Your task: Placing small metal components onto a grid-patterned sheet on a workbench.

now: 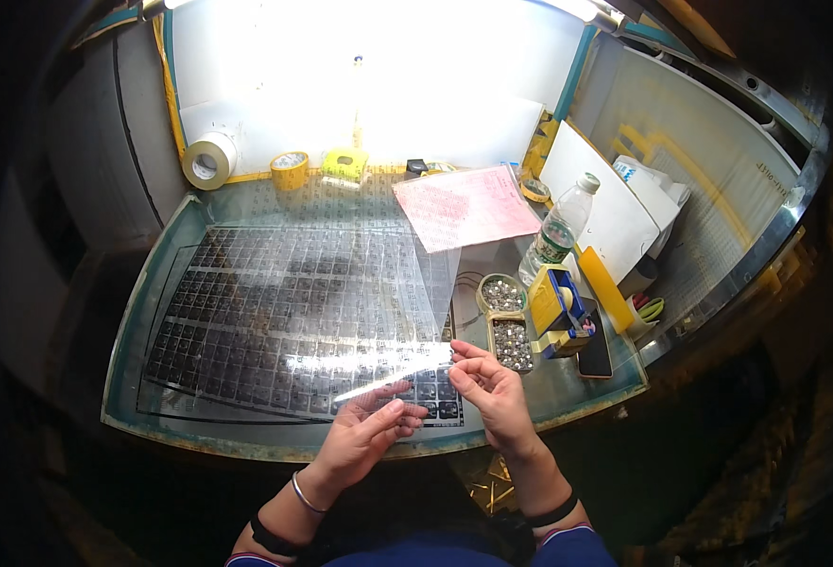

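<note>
A large clear film sheet [438, 283] spreads over the left and middle of the glass-topped table, its near edge raised and shining with glare. At that edge, my right hand [495, 392] pinches the sheet's near right corner between thumb and fingers. My left hand [364, 439] is at the near edge too, thumb on top and fingers showing through the film beneath. Under the sheet lies a dark printed grid sheet [189, 345] with rows of small squares. Which printed marks belong to which layer I cannot tell.
To the right stand two small containers of metal bits [511, 345], a blue-yellow tape dispenser [556, 307], a water bottle [560, 230] and a phone [596, 352]. Pink paper [473, 208] lies behind. Tape rolls [290, 171] line the back, under a bright white panel [274, 76].
</note>
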{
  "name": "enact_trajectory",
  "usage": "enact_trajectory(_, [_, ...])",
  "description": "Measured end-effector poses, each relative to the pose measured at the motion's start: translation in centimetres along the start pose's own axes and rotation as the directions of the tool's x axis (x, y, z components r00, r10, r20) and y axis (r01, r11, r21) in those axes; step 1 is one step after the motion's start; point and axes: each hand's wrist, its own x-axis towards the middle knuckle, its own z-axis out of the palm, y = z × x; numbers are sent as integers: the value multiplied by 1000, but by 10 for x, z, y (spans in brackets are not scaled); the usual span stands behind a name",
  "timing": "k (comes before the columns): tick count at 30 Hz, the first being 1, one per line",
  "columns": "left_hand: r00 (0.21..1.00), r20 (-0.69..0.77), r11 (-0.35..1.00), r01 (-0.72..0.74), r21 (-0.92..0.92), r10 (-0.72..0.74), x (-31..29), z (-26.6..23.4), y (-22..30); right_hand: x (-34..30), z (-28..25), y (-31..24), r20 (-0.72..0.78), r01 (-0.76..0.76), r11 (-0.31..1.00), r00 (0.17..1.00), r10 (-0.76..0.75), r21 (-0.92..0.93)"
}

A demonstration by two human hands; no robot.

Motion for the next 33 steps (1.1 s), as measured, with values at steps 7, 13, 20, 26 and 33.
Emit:
enact_trajectory(7, [1000,12,1000,-3,-9,3,0,-1,-1,1,0,-1,9,-53,997,999,53,49])
enact_trajectory(13, [1000,21,1000,-3,-10,3,0,-2,-1,1,0,-1,6,-75,996,997,74,56])
enact_trajectory(20, [1000,19,1000,-3,-10,3,0,-1,-1,3,-3,13,-9,3,999,1000,-3,-54])
enact_trajectory(26, [1000,21,1000,2,-20,-1,1,-1,-1,5,10,21,-201,116,991,971,-128,-73])
enact_trajectory(33, [1000,7,1000,8,-25,-8,0,-2,0,6,8,-9,128,-351,929,933,337,116])
